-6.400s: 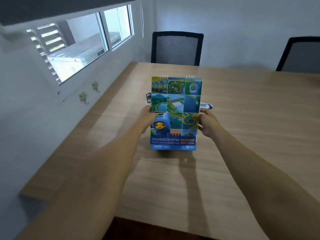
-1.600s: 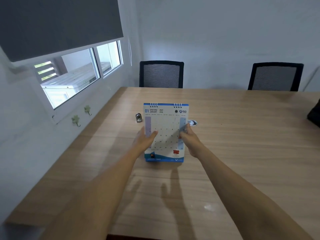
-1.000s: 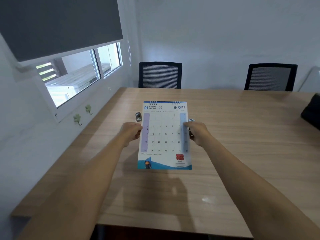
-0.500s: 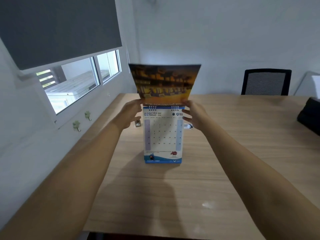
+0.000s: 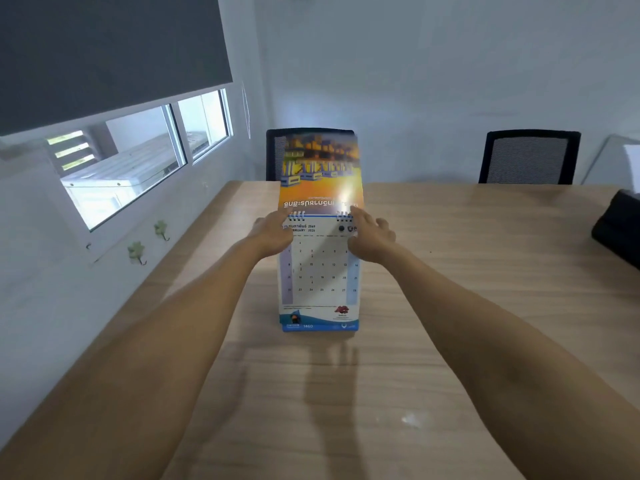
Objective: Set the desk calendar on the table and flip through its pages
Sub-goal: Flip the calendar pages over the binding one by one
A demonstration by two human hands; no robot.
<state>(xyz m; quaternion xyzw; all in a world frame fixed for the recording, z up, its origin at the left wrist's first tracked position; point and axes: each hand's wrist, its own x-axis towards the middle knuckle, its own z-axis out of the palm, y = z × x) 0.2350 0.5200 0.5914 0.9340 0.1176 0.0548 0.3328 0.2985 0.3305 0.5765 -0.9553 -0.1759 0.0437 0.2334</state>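
The desk calendar (image 5: 320,271) stands upright on the wooden table (image 5: 450,306), its white February page facing me. One flipped page (image 5: 320,171), orange with an upside-down picture, stands blurred above the spiral binding and leans away from me. My left hand (image 5: 272,235) is at the calendar's top left corner, its fingers pinching the lower left corner of the flipped page. At the top right corner is my right hand (image 5: 372,233), fingers spread, with its index fingertip touching the page by the binding and its thumb on the February sheet.
Two black mesh chairs (image 5: 530,157) stand at the table's far side, one partly hidden behind the flipped page. A black object (image 5: 620,226) lies at the right edge. The wall with a window (image 5: 138,157) and two small hooks (image 5: 136,251) runs along the left.
The January page went from being lifted at its sides to being turned over the binding. Since half a second ago it has tipped farther back, and my right fingers have spread off it.
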